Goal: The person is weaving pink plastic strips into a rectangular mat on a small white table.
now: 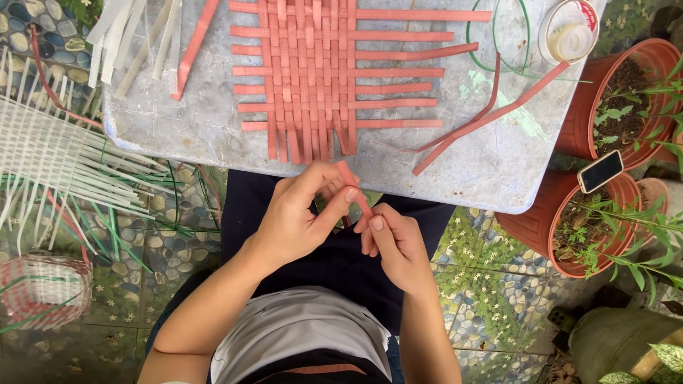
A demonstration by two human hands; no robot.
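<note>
Just below the near edge of the surface point(213, 135), over the lap, both hands pinch one pink strip point(353, 186). Left hand point(295, 213) is closed, thumb and forefinger clamped on the strip's upper part; right hand point(395, 242) is closed too, fingertips nipping it lower down. Judging by the grip, keeping the strip flat and untwisted between the two pinches would serve best, with the fingers close together so it cannot buckle. Beyond the hands, on the surface, lies the woven pink mat point(313, 78), its loose ends pointing toward them. Farther right of the mat sit two loose pink strips point(491, 114) and a tape roll point(568, 32).
</note>
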